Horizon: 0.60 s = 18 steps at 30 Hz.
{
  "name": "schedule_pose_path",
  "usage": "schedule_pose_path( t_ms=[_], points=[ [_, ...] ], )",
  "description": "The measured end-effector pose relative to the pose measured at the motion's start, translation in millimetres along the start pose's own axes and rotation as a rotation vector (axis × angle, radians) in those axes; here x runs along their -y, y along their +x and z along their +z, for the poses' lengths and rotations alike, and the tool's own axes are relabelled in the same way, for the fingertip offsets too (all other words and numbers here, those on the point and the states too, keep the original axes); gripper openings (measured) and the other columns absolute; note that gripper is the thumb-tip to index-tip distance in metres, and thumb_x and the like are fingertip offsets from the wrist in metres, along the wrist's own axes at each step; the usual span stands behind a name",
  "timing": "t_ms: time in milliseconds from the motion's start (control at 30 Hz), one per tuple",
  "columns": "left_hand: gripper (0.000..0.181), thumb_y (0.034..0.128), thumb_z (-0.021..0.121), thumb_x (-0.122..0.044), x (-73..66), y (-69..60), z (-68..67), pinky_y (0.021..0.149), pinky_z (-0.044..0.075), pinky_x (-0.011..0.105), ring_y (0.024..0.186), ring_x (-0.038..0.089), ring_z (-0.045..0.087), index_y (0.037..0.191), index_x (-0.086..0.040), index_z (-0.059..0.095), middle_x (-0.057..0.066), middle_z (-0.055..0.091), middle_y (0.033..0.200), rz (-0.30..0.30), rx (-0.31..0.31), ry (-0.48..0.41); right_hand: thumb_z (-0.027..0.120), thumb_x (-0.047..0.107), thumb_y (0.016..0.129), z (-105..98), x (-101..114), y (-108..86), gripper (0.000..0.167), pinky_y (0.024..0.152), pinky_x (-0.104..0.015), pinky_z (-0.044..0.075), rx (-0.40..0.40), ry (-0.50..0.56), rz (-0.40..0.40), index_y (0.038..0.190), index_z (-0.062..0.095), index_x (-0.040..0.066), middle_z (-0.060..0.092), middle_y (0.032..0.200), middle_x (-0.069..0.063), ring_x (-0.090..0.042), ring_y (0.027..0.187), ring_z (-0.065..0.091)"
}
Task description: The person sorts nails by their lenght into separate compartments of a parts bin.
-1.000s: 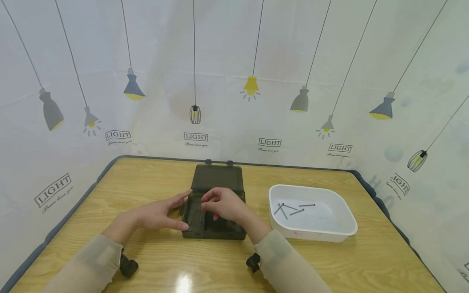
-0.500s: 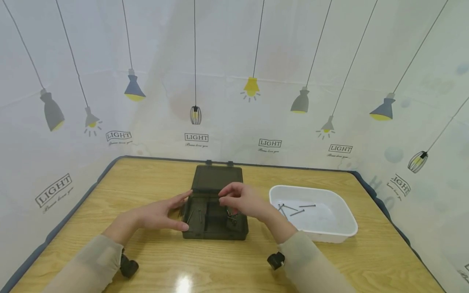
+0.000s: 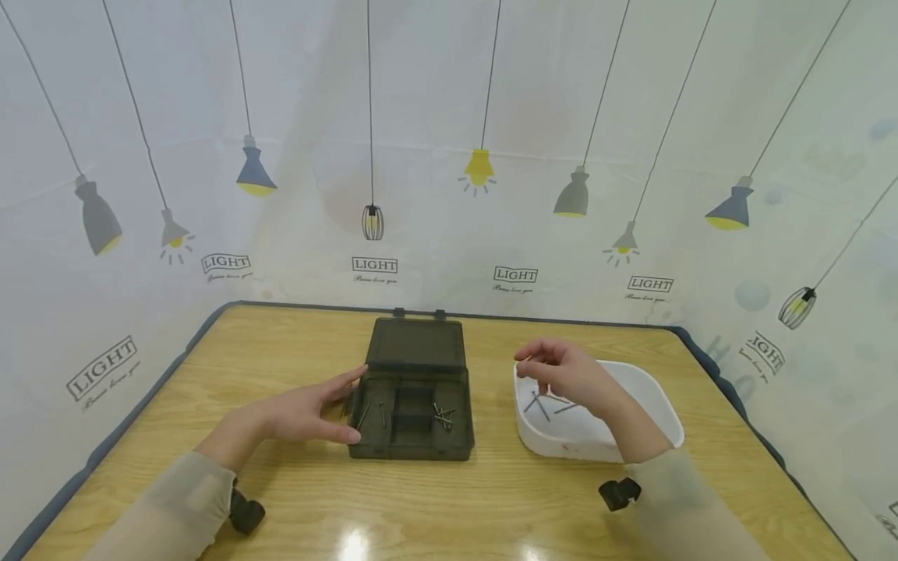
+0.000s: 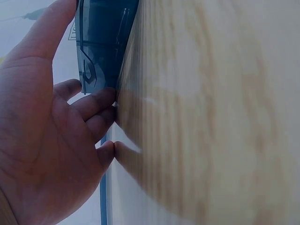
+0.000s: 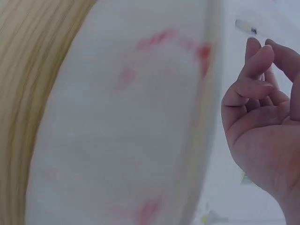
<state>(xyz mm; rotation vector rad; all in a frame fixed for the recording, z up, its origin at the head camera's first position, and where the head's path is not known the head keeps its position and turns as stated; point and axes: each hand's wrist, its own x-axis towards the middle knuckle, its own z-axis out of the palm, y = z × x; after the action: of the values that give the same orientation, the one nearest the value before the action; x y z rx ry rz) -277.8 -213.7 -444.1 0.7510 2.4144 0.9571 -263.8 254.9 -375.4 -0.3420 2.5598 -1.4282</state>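
Observation:
A dark see-through plastic case lies with its lid tipped back. Two thin nails or screws lie in its left compartment, and several more are heaped in the right one. My left hand rests against the case's left side, thumb on the front corner, fingers fairly straight. Over the left part of a white tray hovers my right hand, fingers loosely bent and nothing visible between them. Below it several nails or screws lie in the tray, partly hidden by the hand.
Both containers stand on a wood-grain table, the tray to the right of the case with a strip of tabletop between. A white curtain printed with lamps surrounds the back and sides. In the right wrist view, the tray wall has red smudges.
My right hand has moved right, from the case's left compartment, past its right compartment, to above the tray. The case's contents are now uncovered. My left hand has stayed in place.

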Motion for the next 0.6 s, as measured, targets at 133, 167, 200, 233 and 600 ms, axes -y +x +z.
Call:
schedule_pose_path(
  t_ms=[133,167,200,233,600],
  points=[
    [0.116,0.0972,0.081,-0.055,-0.9,0.3,0.3,0.131,0.022,0.073,0.168,0.044,0.025,0.179,-0.03,0.004,0.017,0.023,0.183,-0.002,0.001,-0.01,0.073,0.032,0.107,-21.5,-22.9,-7.2,0.037,0.064,-0.03,0.051,-0.037,-0.024,0.048,0.131,0.069,0.004,0.076,0.117,-0.014,-0.018,0.079,0.062],
    [0.116,0.0972,0.081,-0.055,-0.8,0.4,0.4,0.131,0.022,0.073,0.168,0.044,0.025,0.179,-0.031,0.004,0.018,0.023,0.183,-0.003,0.003,-0.013,0.073,0.031,0.108,-25.4,-28.9,-8.9,0.037,0.064,-0.03,0.051,-0.043,-0.029,0.06,0.131,0.069,0.003,0.075,0.116,-0.014,-0.018,0.079,0.062],
    [0.115,0.0973,0.081,-0.055,-0.7,0.5,0.4,0.131,0.022,0.073,0.168,0.044,0.025,0.179,-0.031,0.004,0.018,0.023,0.183,-0.005,0.004,-0.016,0.073,0.03,0.108,-29.2,-34.2,-10.6,0.037,0.065,-0.03,0.051,-0.045,-0.04,0.069,0.131,0.069,0.003,0.075,0.116,-0.015,-0.019,0.081,0.063],
    [0.115,0.0973,0.081,-0.055,-0.5,0.6,0.4,0.131,0.022,0.073,0.168,0.044,0.025,0.179,-0.031,0.004,0.018,0.023,0.183,-0.006,0.006,-0.017,0.072,0.03,0.108,-32.7,-39.9,-12.0,0.036,0.066,-0.03,0.05,-0.045,-0.051,0.083,0.132,0.069,0.003,0.074,0.115,-0.014,-0.02,0.082,0.063],
    [0.115,0.0977,0.081,-0.055,0.6,0.5,0.3,0.131,0.022,0.073,0.168,0.044,0.025,0.179,-0.031,0.003,0.018,0.023,0.183,0.008,0.003,-0.004,0.075,0.023,0.105,-56.1,-79.2,-21.3,0.03,0.073,-0.034,0.051,-0.049,-0.207,0.194,0.131,0.073,0.008,0.074,0.115,-0.01,-0.022,0.091,0.063]
  ],
)
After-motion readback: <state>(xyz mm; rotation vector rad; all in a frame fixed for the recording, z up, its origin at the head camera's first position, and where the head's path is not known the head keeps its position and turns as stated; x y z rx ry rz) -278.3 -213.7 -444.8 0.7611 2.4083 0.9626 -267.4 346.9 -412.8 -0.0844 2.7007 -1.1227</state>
